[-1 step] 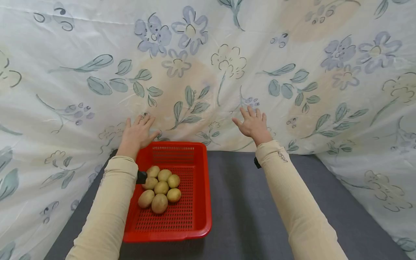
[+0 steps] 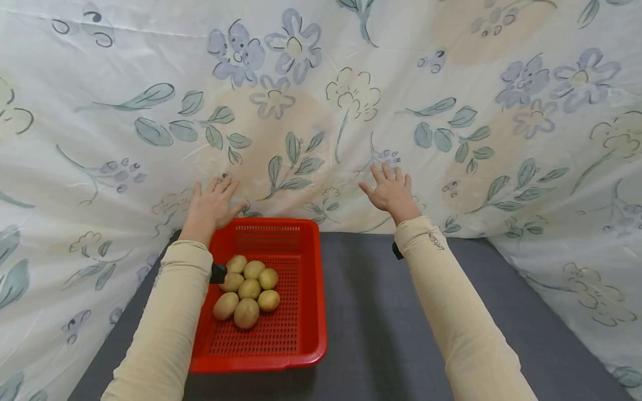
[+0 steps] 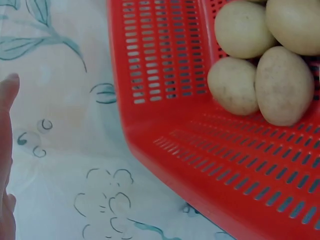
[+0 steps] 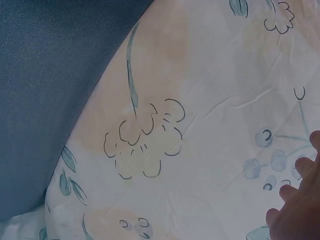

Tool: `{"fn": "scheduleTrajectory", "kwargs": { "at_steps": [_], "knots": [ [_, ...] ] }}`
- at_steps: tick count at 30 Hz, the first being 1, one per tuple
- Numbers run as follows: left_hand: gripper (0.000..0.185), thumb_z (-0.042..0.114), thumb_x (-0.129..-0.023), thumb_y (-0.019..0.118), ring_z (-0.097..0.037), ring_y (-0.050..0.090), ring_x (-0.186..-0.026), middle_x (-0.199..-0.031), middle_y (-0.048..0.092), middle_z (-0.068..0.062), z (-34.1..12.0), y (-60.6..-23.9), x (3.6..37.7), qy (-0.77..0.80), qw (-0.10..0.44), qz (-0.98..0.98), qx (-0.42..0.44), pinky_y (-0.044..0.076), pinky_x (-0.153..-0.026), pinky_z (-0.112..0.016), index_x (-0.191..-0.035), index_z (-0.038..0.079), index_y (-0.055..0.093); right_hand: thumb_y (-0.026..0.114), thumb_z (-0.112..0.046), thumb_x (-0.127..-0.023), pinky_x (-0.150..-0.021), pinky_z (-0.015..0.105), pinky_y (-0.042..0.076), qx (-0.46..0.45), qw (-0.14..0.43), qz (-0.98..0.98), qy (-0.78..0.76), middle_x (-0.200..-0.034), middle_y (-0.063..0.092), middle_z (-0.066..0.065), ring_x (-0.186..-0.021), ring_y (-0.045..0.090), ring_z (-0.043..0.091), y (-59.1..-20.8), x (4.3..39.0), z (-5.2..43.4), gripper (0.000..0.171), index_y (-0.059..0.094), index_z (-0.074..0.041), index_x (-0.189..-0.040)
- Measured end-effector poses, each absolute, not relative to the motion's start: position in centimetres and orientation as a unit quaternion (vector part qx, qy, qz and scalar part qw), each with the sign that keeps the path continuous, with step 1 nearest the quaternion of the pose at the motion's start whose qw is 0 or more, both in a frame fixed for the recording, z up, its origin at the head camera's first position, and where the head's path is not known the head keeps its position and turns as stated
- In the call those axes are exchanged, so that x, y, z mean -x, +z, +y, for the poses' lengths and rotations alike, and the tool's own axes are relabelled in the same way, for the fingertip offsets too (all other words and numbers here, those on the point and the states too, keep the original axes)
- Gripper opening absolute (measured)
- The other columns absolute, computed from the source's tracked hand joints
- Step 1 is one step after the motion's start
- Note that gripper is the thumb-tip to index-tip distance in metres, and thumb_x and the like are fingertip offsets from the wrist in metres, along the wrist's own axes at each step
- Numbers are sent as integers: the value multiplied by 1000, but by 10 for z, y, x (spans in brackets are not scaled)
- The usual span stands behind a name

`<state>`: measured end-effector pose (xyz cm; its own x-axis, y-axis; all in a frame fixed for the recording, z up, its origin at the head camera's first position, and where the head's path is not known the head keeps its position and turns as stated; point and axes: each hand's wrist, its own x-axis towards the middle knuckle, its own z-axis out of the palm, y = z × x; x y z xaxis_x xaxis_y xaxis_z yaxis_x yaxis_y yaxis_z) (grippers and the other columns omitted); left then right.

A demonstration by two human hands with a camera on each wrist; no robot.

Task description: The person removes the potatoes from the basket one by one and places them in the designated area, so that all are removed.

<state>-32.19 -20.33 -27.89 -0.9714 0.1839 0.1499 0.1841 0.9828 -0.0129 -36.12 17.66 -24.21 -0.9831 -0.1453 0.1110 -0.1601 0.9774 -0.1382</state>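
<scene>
My left hand (image 2: 210,209) is held out with its fingers spread, over the far left corner of a red plastic basket (image 2: 313,289). Nothing is in that hand. Several potatoes (image 2: 249,289) lie grouped in the left part of the basket, and the left forearm covers the basket's left side. In the left wrist view the potatoes (image 3: 284,86) show up close beyond the slotted wall. My right hand (image 2: 391,192) is stretched out to the right of the basket, fingers apart and holding nothing, in front of the flowered cloth. Its fingertips (image 4: 288,193) appear at the right wrist view's edge.
A dark grey table (image 2: 371,312) carries the basket and extends to the right. Flowered white cloth (image 2: 321,111) hangs behind the table and along both sides. Dark wrist devices (image 2: 218,273) sit at both cuffs.
</scene>
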Motion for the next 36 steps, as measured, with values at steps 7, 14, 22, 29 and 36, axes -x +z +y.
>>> {"fn": "scheduleTrajectory", "kwargs": {
  "at_steps": [7,14,22,29,36],
  "knots": [
    [63,40,-101,38,-41,11,-139,-154,15,-20,-210,-278,318,-8,79,-992,100,3,-106,-63,-150,4,22,28,-51,-102,-108,59,1,-88,65,-986,126,-157,4,18,-140,0,44,-248,360,184,68,10,-11,-154],
    [62,40,-101,39,-44,12,-138,-154,16,-21,-221,-277,314,-36,74,-991,104,12,-103,-65,-151,9,22,31,-48,-102,-109,56,11,-124,64,-944,298,-156,7,20,-141,7,40,-257,356,198,70,4,-11,-154],
    [66,41,-99,44,-48,15,-135,-151,17,-27,-245,-273,306,-73,60,-986,138,16,-103,-64,-151,7,22,27,-51,-101,-105,59,21,-135,-2,-874,467,-155,9,21,-138,17,41,-274,344,216,71,-2,-13,-154],
    [71,43,-98,47,-50,17,-134,-148,19,-33,-270,-282,293,-148,50,-977,148,16,-103,-63,-149,-1,23,22,-51,-102,-102,60,26,-136,-73,-793,589,-156,6,21,-137,18,44,-294,332,231,68,-11,-20,-153],
    [71,40,-100,45,-51,19,-133,-148,20,-33,-292,-305,279,-219,30,-963,152,17,-103,-63,-149,-5,19,23,-59,-98,-101,57,31,-117,-133,-705,687,-157,3,15,-138,17,41,-311,318,243,73,-12,-25,-153]
  ]
}}
